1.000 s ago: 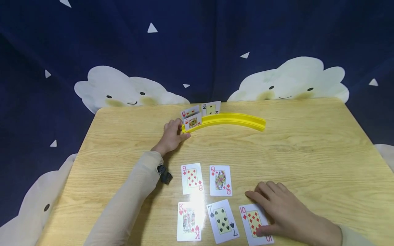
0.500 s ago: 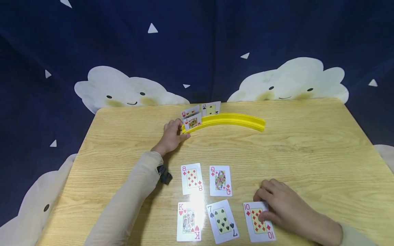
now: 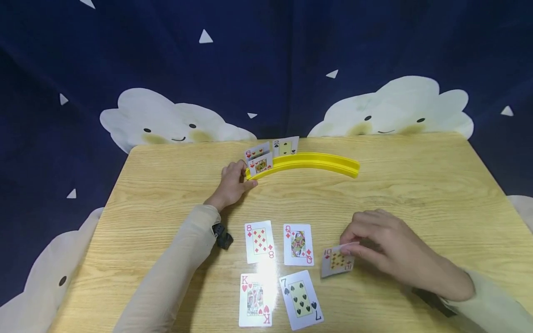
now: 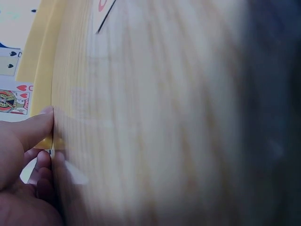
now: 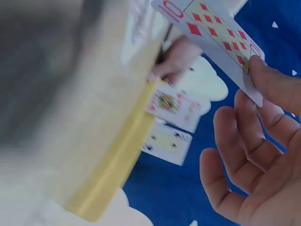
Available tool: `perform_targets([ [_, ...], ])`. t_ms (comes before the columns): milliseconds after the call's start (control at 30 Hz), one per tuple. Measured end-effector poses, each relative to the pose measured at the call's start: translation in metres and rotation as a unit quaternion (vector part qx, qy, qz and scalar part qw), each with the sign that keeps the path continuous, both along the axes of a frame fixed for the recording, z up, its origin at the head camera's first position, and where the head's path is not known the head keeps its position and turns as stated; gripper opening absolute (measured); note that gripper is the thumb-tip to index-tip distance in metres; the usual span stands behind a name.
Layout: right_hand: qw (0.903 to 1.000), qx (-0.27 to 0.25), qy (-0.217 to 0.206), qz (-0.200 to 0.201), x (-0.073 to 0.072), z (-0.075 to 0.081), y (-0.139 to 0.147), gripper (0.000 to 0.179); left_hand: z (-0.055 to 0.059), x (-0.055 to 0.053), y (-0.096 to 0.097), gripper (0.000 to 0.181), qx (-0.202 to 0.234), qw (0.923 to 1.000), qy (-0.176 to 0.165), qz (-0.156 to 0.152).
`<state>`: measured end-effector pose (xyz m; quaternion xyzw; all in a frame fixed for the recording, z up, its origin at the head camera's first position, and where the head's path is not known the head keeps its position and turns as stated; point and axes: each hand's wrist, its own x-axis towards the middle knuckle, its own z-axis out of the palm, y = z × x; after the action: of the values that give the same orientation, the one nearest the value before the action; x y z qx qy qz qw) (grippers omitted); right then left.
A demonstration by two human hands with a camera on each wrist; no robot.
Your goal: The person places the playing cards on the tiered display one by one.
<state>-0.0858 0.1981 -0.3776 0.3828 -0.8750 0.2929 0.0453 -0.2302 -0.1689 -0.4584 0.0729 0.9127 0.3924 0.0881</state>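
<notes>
My right hand (image 3: pixel 385 243) pinches the ten of diamonds (image 3: pixel 336 261) by one edge, thumb on its face and fingers behind. The card is raised and tilted; the right wrist view shows its printed face (image 5: pixel 218 35). At the far side of the table, my left hand (image 3: pixel 232 184) grips the left end of a curved yellow card holder (image 3: pixel 316 160), with the thumb at its front in the left wrist view. Standing in the holder near that hand are the jack of hearts (image 3: pixel 260 165), the six of hearts (image 3: pixel 257 151) behind it, and a two of spades (image 3: pixel 285 147).
Face up on the wooden table (image 3: pixel 416 194) lie the eight of diamonds (image 3: pixel 260 242), the queen of diamonds (image 3: pixel 298 245), the king of hearts (image 3: pixel 255 300) and the seven of spades (image 3: pixel 301 299). A dark blue curtain (image 3: pixel 266 55) with clouds hangs behind the table.
My right hand has taken up the ten of diamonds from the table and moved it forward, tilting it. My left hand stays on the yellow holder.
</notes>
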Motion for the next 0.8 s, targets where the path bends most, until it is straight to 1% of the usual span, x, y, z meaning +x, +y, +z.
perform_targets([
  [67,0.9998,-0.013,0.014,0.0,-0.011,0.009,-0.004,0.027,0.001,0.0,0.0,0.032,0.003,1.0,0.001,0.001],
  [167,0.9989,-0.035,0.031,-0.002,-0.029,0.016,-0.011,0.028,0.0,-0.001,-0.001,0.032,0.004,1.0,0.001,-0.002],
  [300,0.9976,-0.054,0.042,-0.01,-0.053,0.016,-0.025,0.027,-0.001,-0.001,-0.003,0.032,0.004,1.0,0.005,-0.001],
  [400,0.9971,-0.058,0.046,-0.017,-0.067,0.015,-0.036,0.023,-0.001,-0.001,-0.002,0.032,0.007,1.0,0.006,-0.001],
  [500,0.9971,-0.063,0.039,-0.018,-0.076,0.013,-0.043,0.021,-0.001,-0.001,0.0,0.032,0.011,0.9999,0.004,-0.002],
  [667,0.9975,-0.065,0.021,-0.019,-0.085,0.011,-0.049,0.018,-0.003,-0.003,-0.001,0.033,0.01,0.9999,0.004,0.002],
  [800,0.9973,-0.065,0.027,-0.021,-0.093,0.01,-0.052,0.017,-0.002,-0.003,-0.002,0.034,0.012,0.9999,0.0,0.0],
])
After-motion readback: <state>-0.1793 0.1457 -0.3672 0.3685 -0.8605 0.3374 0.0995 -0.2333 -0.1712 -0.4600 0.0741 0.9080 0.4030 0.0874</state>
